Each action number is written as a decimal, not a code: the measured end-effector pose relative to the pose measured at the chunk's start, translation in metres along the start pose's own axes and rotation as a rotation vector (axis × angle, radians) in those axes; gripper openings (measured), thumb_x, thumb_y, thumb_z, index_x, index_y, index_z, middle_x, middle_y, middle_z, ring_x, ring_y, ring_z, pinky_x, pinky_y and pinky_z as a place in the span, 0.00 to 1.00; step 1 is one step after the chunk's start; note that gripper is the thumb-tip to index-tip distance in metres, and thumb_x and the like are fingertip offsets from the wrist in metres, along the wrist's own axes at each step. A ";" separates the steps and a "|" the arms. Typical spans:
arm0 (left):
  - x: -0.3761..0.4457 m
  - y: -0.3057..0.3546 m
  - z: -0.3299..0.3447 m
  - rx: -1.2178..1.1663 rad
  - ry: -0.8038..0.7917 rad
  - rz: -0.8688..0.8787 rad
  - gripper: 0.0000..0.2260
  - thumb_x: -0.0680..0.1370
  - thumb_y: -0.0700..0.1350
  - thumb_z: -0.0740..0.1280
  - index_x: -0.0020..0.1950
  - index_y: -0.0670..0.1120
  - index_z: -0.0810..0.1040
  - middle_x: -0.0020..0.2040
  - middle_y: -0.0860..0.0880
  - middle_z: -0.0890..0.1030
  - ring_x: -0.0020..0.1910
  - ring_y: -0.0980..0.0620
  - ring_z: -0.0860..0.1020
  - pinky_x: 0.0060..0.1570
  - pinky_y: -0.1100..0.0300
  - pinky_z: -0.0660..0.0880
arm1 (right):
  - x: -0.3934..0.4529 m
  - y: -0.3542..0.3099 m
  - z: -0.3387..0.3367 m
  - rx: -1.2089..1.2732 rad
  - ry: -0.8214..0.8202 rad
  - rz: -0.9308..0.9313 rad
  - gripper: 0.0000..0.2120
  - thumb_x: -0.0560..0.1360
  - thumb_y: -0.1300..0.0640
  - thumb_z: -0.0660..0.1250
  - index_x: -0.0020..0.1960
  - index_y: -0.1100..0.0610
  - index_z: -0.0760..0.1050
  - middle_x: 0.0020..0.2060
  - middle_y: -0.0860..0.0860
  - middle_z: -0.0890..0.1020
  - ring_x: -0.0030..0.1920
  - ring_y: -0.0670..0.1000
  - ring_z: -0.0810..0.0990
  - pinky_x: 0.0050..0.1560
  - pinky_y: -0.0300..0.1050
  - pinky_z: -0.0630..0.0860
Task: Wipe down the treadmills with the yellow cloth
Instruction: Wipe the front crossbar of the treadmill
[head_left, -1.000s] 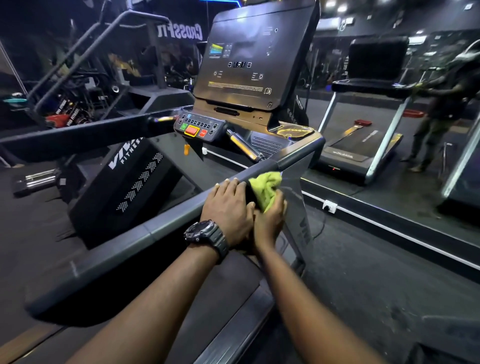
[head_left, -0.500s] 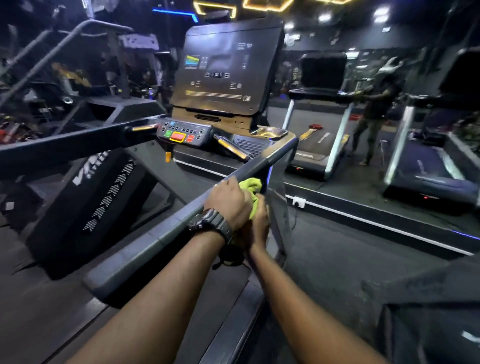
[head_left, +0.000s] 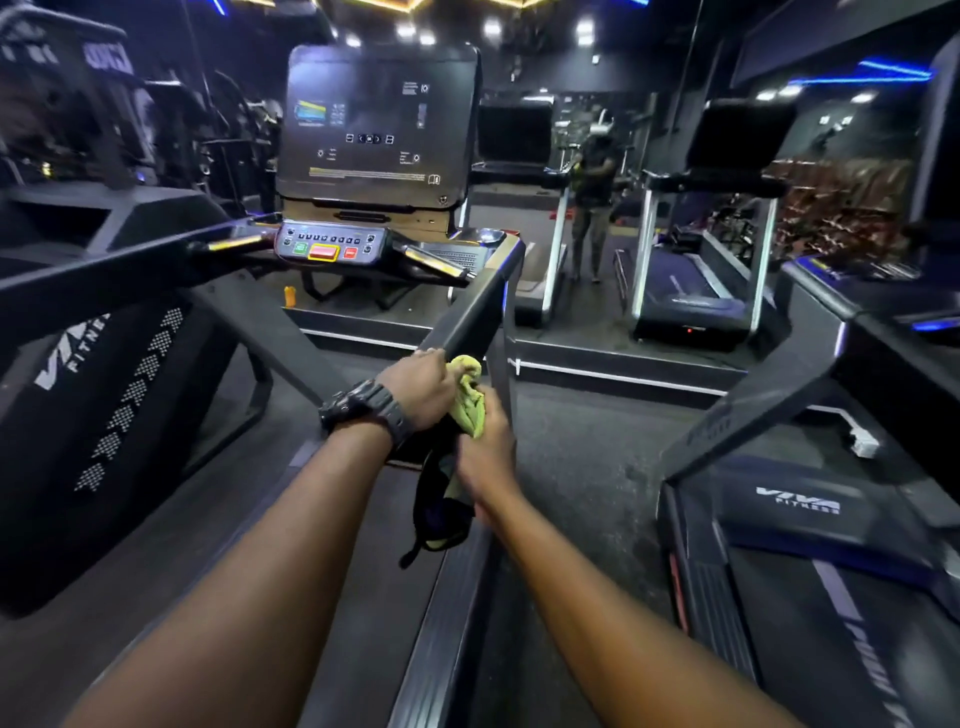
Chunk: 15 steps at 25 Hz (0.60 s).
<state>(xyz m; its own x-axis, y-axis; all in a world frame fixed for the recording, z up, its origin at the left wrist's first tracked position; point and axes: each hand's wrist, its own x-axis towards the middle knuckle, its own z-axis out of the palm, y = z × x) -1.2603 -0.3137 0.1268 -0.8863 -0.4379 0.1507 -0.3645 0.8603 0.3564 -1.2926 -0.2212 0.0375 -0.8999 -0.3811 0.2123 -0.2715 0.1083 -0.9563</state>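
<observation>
Both hands meet at the near end of the treadmill's right side rail (head_left: 467, 322). The left hand (head_left: 421, 395) lies on top of the rail end with its fingers curled over it, and it wears a dark watch (head_left: 363, 408) on the wrist. The right hand (head_left: 485, 457) is just beside it, a little lower and closer to the person, and its fingers are closed around the yellow cloth (head_left: 470, 402). The cloth is bunched up between the two hands and touches the rail. You cannot tell if the left hand's fingers also press on the cloth.

Something dark with a strap (head_left: 436, 514) hangs down below the right hand. It is too dim to tell what it is.

Past the hands, the rail goes up to the treadmill's big dark screen (head_left: 379, 124). Under the screen is a panel of buttons (head_left: 330, 247), with a green one, a big red one and a small red one. Below the arms is the treadmill's belt (head_left: 363, 597).

To the right of the right hand, well apart from it, stands a second treadmill (head_left: 810, 519) with white letters on its front.

Far ahead of the hands is a mirror wall (head_left: 675, 208). It shows more treadmills and a person (head_left: 592, 192) standing.
</observation>
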 end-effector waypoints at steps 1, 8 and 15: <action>-0.010 -0.007 -0.003 -0.028 -0.011 0.017 0.19 0.83 0.55 0.53 0.61 0.42 0.73 0.63 0.39 0.76 0.64 0.40 0.73 0.58 0.52 0.68 | -0.008 -0.001 0.001 -0.045 0.001 -0.003 0.29 0.62 0.60 0.57 0.61 0.41 0.71 0.51 0.46 0.80 0.54 0.53 0.78 0.53 0.54 0.79; -0.071 -0.003 -0.004 -0.211 0.163 0.027 0.22 0.83 0.57 0.49 0.59 0.48 0.78 0.61 0.43 0.79 0.64 0.42 0.74 0.54 0.55 0.66 | -0.034 -0.020 -0.019 -0.219 -0.092 0.069 0.34 0.65 0.64 0.60 0.67 0.40 0.68 0.55 0.51 0.81 0.56 0.57 0.79 0.52 0.46 0.77; -0.092 0.091 0.025 -0.211 0.328 0.289 0.31 0.77 0.66 0.47 0.62 0.47 0.77 0.58 0.43 0.82 0.59 0.42 0.78 0.56 0.51 0.74 | -0.051 -0.055 -0.174 -0.531 0.135 -0.114 0.29 0.69 0.65 0.62 0.68 0.45 0.72 0.59 0.53 0.79 0.58 0.59 0.78 0.51 0.48 0.75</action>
<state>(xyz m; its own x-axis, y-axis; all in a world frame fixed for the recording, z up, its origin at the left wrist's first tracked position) -1.2191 -0.1887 0.1221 -0.7933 -0.2771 0.5421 -0.0204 0.9020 0.4313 -1.2911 -0.0486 0.1146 -0.8811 -0.3002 0.3653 -0.4726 0.5341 -0.7010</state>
